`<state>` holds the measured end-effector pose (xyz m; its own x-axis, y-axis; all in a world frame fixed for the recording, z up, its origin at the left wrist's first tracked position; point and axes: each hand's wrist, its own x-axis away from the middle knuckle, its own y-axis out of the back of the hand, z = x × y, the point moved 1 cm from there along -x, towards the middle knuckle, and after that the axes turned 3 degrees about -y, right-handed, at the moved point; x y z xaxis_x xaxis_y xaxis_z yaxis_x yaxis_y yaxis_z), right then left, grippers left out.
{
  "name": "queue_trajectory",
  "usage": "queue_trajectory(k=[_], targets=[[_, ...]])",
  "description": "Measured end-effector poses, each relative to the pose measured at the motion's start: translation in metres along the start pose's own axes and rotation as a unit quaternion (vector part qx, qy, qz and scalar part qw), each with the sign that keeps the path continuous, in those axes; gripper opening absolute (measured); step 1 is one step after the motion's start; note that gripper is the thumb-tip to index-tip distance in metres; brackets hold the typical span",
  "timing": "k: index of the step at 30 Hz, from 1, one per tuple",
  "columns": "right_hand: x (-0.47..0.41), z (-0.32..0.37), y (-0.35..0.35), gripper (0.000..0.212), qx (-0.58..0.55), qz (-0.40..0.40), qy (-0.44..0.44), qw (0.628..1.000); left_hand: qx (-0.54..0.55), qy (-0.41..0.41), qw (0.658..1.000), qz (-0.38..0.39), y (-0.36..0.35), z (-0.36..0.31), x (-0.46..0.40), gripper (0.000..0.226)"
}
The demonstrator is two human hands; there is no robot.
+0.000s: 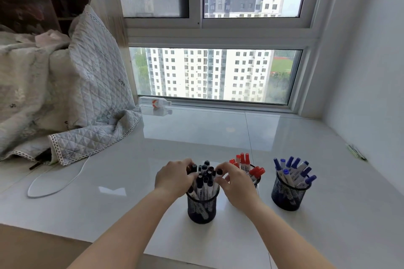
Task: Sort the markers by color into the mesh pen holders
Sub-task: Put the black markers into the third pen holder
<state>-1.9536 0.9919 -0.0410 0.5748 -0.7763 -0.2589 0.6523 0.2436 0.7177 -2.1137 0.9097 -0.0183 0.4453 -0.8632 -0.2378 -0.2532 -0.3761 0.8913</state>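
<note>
Three black mesh pen holders stand in a row on the white sill. The nearest, left holder (202, 208) is packed with several black-capped markers (205, 179). My left hand (175, 178) curls round the left side of that bunch, fingertips on a black cap. From the right, my right hand (235, 185) pinches another black cap at the bunch's edge. The middle holder (256, 180), partly hidden behind my right hand, carries red-capped markers (244, 159). The right holder (286, 196) carries blue-capped markers (294, 169).
A quilted blanket (87, 98) is heaped at the left over the sill's edge, with a white cable (56, 188) looping out below it. A plastic bottle (156, 102) lies by the window. Some thin pens (356, 152) lie near the right wall.
</note>
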Motion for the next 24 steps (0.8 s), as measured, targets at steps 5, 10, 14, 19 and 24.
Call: queue_trajectory(k=[5,10,14,19,24], targets=[[-0.01,0.014,0.024,0.013,-0.061,-0.049,0.011,0.997,0.092,-0.045,0.989,-0.11,0.027,-0.007,0.0,0.02],[-0.019,0.029,0.047,0.018,-0.143,-0.12,0.02,0.982,0.178,-0.077,0.943,-0.269,0.056,-0.014,0.004,0.013],[-0.017,0.031,0.06,0.023,-0.245,-0.205,-0.023,0.947,0.245,-0.026,0.906,-0.345,0.064,-0.004,0.004,0.012],[-0.016,0.026,0.06,0.014,-0.487,-0.199,-0.174,0.833,0.398,0.127,0.837,-0.354,0.055,0.015,0.0,0.013],[-0.014,0.023,0.054,0.018,-0.648,-0.086,-0.221,0.724,0.597,0.252,0.711,-0.274,0.041,0.02,0.003,0.014]])
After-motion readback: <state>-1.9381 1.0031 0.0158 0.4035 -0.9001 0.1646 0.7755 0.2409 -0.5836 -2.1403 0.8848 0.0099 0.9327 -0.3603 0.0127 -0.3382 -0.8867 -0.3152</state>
